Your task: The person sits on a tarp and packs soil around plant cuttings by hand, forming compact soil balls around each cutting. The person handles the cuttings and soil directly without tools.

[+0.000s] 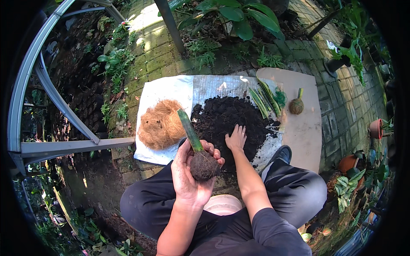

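My left hand (192, 172) holds up a ball of dark soil (204, 165) in its curled fingers. From the top of the ball a cut snake plant leaf (190, 130) sticks out, leaning to the left. My right hand (237, 138) reaches down onto the heap of dark soil (221, 115), palm down; whether its fingers grip any soil is hidden. Left of the heap lies a mound of brown coconut fibre (161, 124). Several cut snake plant leaves (263, 97) rest at the heap's right edge, beside a tangle of green netting or string (280, 97).
A finished-looking fibre-wrapped ball (296, 106) with a short leaf stands on the cardboard (302, 137) at right. White sacking (166, 86) lies under the fibre. A metal frame (77, 145) juts in from the left. Terracotta pots (348, 162) and plants stand at right on brick paving (339, 105).
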